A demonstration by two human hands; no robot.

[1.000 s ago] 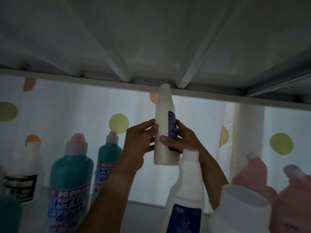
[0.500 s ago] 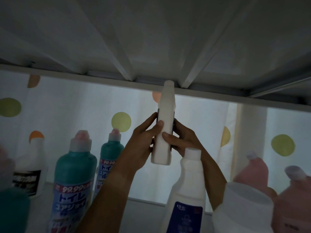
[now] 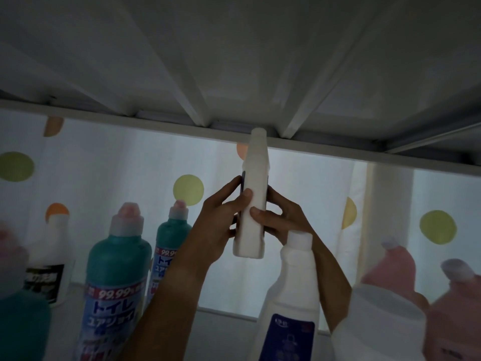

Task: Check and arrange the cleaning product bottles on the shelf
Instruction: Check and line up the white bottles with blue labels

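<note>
A slim white bottle (image 3: 253, 178) with a dark blue label is held upright in the air, its narrow side toward me and its cap just under the upper shelf's rail. My left hand (image 3: 221, 222) grips its left side with the thumb across the front. From behind and the right, my right hand (image 3: 278, 220) wraps the bottle, thumb on the front. Below them stands a second white bottle (image 3: 294, 295) with a blue label, close to me.
Two teal toilet-cleaner bottles (image 3: 117, 277) (image 3: 169, 246) stand at the left, with a white black-labelled bottle (image 3: 49, 267) behind. Pink bottles (image 3: 390, 269) and a white cap (image 3: 380, 324) crowd the right. The upper shelf's underside (image 3: 234, 61) is overhead; a dotted curtain (image 3: 117, 165) hangs behind.
The held bottle has turned about its upright axis, from showing its blue label to showing its narrow edge. Both hands shifted their grip slightly; the bottle stays at the same height.
</note>
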